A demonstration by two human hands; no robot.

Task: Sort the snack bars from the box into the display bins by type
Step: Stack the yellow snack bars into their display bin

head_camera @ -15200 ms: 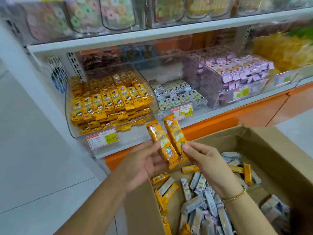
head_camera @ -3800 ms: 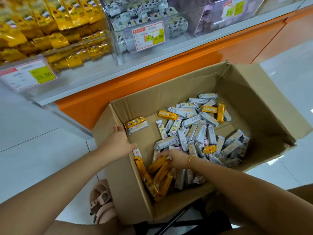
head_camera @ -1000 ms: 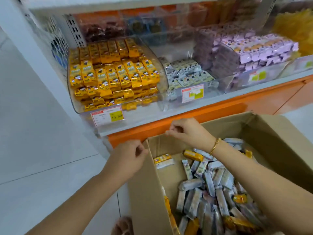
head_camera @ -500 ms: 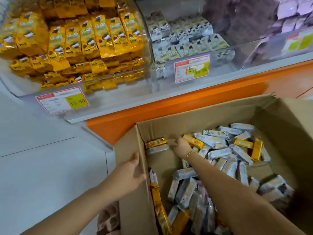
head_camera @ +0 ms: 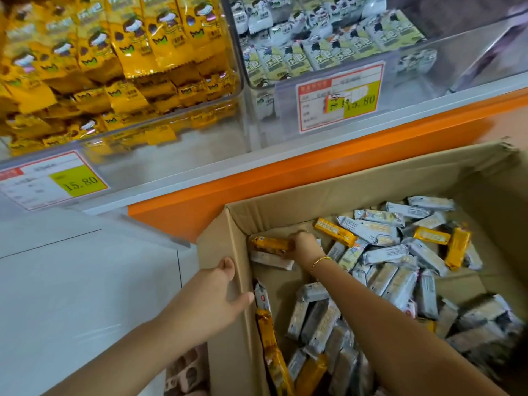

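- Right hand (head_camera: 304, 248) deep in the far-left corner of the cardboard box (head_camera: 371, 178), fingers curled down onto the end of a yellow bar (head_camera: 270, 244); seemingly pinched, though contact hidden under the knuckles, so grip not certain.
- Left hand (head_camera: 220, 298) spread flat against the box's left wall, thumb over the rim, fingers open, holding nothing but the cardboard.
- Yellow bar lying along the back wall, a white bar (head_camera: 271, 260) just beside it on the near side, touching or nearly so.
- To do this well: close on the yellow bar alone, lift straight up clear of the white one, keep the left hand bracing so the box doesn't slide.
- Destination by wrapper colour looks plain: yellow bin (head_camera: 114, 67) up left, stacked full; white bin (head_camera: 328, 41) next to it on the right, with room left.
- More yellow bars scattered among the white pile (head_camera: 385, 281) at right, plus some standing against the near-left wall; worth gathering several per trip, probably.
- Against half a second ago: right hand shifted left from mid-box to the corner bar, now on it rather than short of it.
- Left hand slid a touch lower on the wall, same bracing job.
- Camera dipped closer; shelf bins larger and higher in view, box contents unchanged.
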